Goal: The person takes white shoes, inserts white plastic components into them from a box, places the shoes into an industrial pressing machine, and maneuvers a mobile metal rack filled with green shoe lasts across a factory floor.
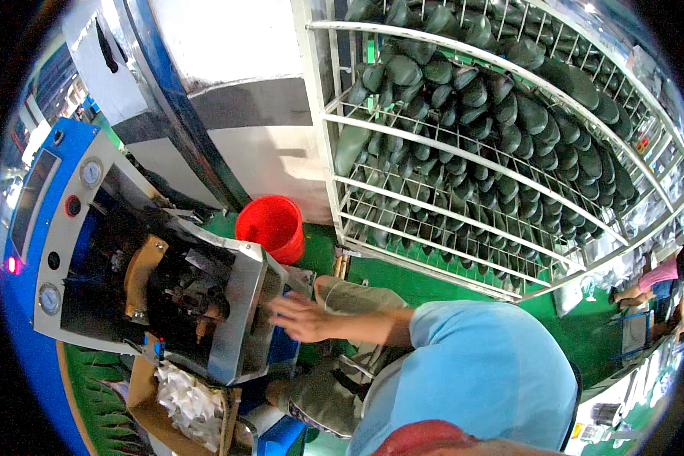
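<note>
My right hand [304, 318] reaches out from a light blue sleeve, over my lap, to the front of a machine [254, 304] with a grey metal housing. Its fingers are stretched out and a little blurred, close to the housing's edge; whether they touch it I cannot tell. Nothing shows in this hand. Inside the machine's dark opening sit a curved tan piece [142, 277] and a dark metal mechanism [197, 296]. My left hand is not in view.
A red bucket [273, 228] stands beyond the machine. White racks [463, 144] full of dark shoe-shaped pieces rise at upper right. A cardboard box [140, 391] with crumpled white material [190, 403] sits below the machine. Gauges and a red light [12, 264] mark its blue panel.
</note>
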The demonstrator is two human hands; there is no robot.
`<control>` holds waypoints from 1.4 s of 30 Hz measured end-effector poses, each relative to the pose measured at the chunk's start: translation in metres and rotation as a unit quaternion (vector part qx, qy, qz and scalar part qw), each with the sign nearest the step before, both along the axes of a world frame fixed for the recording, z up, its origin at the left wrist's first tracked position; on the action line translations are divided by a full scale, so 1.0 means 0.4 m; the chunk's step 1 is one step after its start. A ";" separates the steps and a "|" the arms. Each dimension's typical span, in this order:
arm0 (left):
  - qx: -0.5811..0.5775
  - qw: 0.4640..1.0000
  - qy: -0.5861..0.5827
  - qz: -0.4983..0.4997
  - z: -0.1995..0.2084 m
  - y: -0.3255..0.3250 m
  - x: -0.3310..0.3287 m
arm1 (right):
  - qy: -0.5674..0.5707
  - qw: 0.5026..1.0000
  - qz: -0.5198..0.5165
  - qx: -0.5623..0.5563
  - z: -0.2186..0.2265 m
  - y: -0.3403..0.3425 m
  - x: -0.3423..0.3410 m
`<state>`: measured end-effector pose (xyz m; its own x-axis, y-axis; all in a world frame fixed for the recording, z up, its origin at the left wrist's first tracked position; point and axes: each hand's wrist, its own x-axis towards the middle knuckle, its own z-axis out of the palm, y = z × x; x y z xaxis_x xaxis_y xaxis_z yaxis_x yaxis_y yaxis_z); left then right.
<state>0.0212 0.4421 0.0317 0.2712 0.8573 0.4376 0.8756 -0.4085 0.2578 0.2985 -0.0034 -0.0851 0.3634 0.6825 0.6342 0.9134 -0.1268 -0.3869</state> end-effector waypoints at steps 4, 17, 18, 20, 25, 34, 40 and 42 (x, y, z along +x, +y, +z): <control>0.031 0.998 0.024 0.042 -0.076 -0.089 -0.096 | 0.032 0.917 -0.266 -0.295 -0.138 -0.138 -0.012; 0.000 0.961 0.148 0.232 -0.127 -0.377 -0.435 | 0.017 0.935 -0.085 -0.345 -0.235 -0.140 0.016; 0.033 0.965 0.158 0.209 -0.126 -0.391 -0.460 | 0.009 0.926 -0.067 -0.371 -0.209 -0.130 -0.004; 0.114 0.966 0.125 0.195 -0.100 -0.420 -0.402 | 0.004 0.917 -0.076 -0.390 -0.175 -0.126 -0.003; 0.046 0.962 0.034 0.266 -0.002 -0.489 -0.328 | 0.036 0.871 -0.109 -0.477 -0.140 -0.097 -0.002; 0.021 0.960 0.026 0.277 -0.010 -0.465 -0.318 | 0.087 0.951 -0.119 -0.273 -0.177 -0.113 0.000; -0.042 0.966 0.000 0.254 -0.036 -0.436 -0.401 | 0.094 0.995 0.004 0.043 0.012 0.021 -0.016; -0.099 0.987 0.010 0.123 0.024 -0.433 -0.444 | 0.052 0.990 0.036 0.129 0.131 0.111 -0.018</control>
<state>-0.1564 0.2687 0.0412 0.0515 0.9665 0.2513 0.9480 -0.1265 0.2921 0.2912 0.0409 -0.0325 0.3926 0.5294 0.7520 0.8695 0.0527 -0.4910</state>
